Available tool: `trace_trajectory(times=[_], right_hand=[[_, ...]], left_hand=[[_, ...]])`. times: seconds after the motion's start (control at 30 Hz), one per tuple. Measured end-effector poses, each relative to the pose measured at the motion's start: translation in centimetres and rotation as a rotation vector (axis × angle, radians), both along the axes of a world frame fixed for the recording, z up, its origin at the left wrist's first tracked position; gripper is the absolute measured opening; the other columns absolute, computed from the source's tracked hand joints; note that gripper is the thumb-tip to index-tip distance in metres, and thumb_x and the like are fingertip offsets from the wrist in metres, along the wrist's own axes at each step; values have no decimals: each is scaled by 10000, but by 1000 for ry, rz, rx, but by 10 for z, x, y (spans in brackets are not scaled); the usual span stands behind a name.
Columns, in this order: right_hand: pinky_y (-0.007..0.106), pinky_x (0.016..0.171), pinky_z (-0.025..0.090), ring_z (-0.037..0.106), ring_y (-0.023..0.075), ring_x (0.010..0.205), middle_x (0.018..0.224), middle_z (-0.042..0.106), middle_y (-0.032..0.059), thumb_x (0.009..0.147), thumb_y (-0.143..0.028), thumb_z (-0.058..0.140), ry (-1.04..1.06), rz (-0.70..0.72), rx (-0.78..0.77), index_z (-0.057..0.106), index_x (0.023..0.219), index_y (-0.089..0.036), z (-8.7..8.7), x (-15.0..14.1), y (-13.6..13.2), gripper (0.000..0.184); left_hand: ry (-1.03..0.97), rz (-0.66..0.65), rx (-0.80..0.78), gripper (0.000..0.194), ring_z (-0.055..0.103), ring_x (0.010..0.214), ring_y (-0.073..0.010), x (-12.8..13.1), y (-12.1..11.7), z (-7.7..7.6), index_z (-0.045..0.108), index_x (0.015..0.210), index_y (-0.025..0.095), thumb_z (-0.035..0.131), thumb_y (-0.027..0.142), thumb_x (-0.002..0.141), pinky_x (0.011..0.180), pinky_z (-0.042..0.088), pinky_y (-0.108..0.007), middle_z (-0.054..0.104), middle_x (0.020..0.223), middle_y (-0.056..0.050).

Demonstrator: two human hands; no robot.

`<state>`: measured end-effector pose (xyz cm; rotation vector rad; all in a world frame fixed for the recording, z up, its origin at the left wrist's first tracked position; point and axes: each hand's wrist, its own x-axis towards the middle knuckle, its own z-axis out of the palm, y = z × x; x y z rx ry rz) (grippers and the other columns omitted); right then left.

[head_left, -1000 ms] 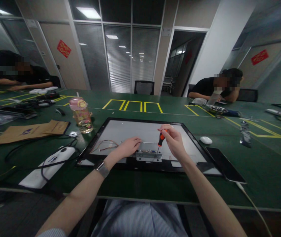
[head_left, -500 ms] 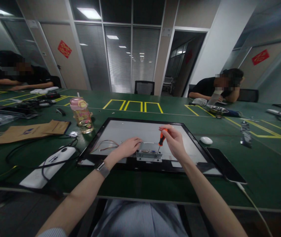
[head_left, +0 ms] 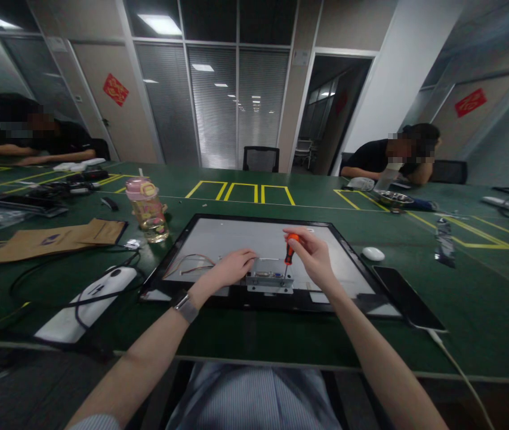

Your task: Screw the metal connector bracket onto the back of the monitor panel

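Observation:
A flat display panel [head_left: 218, 236] with a black frame lies in front of me, its pale back facing up. Near its front edge stands a metal bracket [head_left: 270, 288] with connector ports, and a circuit board seems to sit behind it. In my right hand [head_left: 314, 254] is an orange-and-black screwdriver [head_left: 289, 254], held nearly upright. Its tip meets the bracket's right part. My left hand [head_left: 235, 266] lies with fingers extended at the bracket's left end; the fingertips' exact contact is hard to see. Thin wires [head_left: 189, 263] lie on the panel left of that hand.
Left of the panel are a drink bottle [head_left: 147, 209], a brown paper envelope [head_left: 52, 240] and a white power strip [head_left: 86, 304] with black cables. A phone [head_left: 409, 297] on a cable and a white case [head_left: 373, 254] lie right. Two people sit across the green table [head_left: 245, 343].
The screwdriver's handle has tipped slightly left to stand more upright, and my right hand's fingers have shifted around it. My left hand stays in place.

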<state>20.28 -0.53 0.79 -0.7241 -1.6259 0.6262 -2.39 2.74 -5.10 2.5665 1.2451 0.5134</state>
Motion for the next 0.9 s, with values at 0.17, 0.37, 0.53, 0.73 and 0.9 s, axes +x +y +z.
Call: trace_trajectory(times=[0.17,0.37,0.53,0.73,0.9], right_hand=[[370,799,542,665,185,866,952,673,56,902,-273,542,-19,-31,40,645,1082,-243,1,2,-1,208],[361,723,566,681,175,813,1053,622,82,967,-273,398,-146,-82,163,586,1142,-244,-5,2,1,258],[362,719,565,688,185,798,961,652,71,970,-285,380,-239,-41,139,572,1168,-239,0,7,1,279],[371,753,565,669,187,797,962,657,70,887,-303,557,-302,-11,106,629,1140,-247,16,17,0,268],[340,653,535,584,177,697,801,584,37,793,-325,686,-345,-168,238,687,937,-232,18,19,1,172]], left_hand=[[11,-6,17,369,555,1128,-194,-1,2,-3,580,1191,144,307,259,971,1030,405,-336,583,1242,-99],[16,-6,19,366,556,1125,-193,0,-1,1,574,1196,147,304,249,970,1023,413,-337,580,1244,-98],[46,-12,23,368,550,1142,-212,2,-1,2,582,1191,136,309,235,965,1028,406,-353,581,1254,-110],[31,-24,28,366,540,1154,-200,0,2,-2,578,1194,151,306,250,971,1034,395,-340,578,1259,-104],[20,-14,10,373,549,1137,-198,0,1,-1,568,1207,148,303,261,970,1021,406,-335,574,1260,-100]])
